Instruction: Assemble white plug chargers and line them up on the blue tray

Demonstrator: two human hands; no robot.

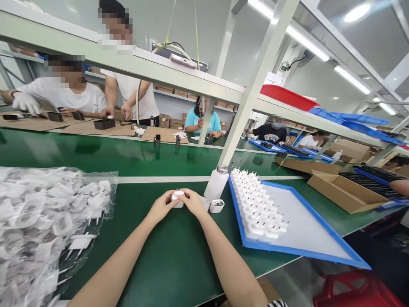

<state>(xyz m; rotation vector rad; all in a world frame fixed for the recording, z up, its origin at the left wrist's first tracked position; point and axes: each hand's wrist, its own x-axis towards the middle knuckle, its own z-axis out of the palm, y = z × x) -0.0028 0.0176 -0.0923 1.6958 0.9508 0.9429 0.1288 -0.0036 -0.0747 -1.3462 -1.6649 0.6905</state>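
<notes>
Both of my hands meet over the green bench, holding one small white plastic charger housing (178,195) between them. My left hand (162,206) grips its left side, and my right hand (192,202) closes on its right side with the fingers on top. Just right of my right hand stands an open white housing (217,206) with parts visible inside. Behind it is a white bottle (216,183) with a metal cap. Part of another white piece beside my right hand is mostly hidden.
Clear plastic bags (41,221) of white plug parts cover the bench's left side. On the right, a blue-rimmed tray (306,221) carries rows of white plug pieces (255,200). Beyond it lies a cardboard box (348,192). Several people work across the bench, behind a slanted post (252,94).
</notes>
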